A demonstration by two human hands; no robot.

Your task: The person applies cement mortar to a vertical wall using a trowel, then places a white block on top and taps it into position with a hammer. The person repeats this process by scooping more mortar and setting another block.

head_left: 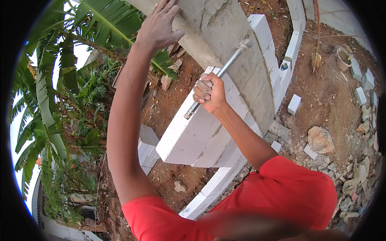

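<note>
1. My left hand is raised high, fingers spread and loose, grasping nothing; the fingertips rest on the grey concrete column, beside a thin string stretched across its face.
2. My right hand is clenched around the lower shaft of a metal hammer; the fingers wrap fully round the handle, thumb side uppermost.
3. The hammer runs diagonally, its butt end showing below my fist and its head up and to the right, at the plastered face of the column. Whether the head touches the plaster cannot be told.
4. Behind my right hand, the top white block of the wall sits tilted, its near end jutting out past the courses below.
5. The block wall continues past the column and curves away to the upper right.
6. A loose white block lies on the red soil to the right of the wall, well apart from both hands.
7. Rubble and broken block pieces are scattered along the right edge.
8. A round bucket stands on the soil at upper right; its contents cannot be made out.
9. Banana leaves fill the left side.
10. Both my sleeves are red.
</note>
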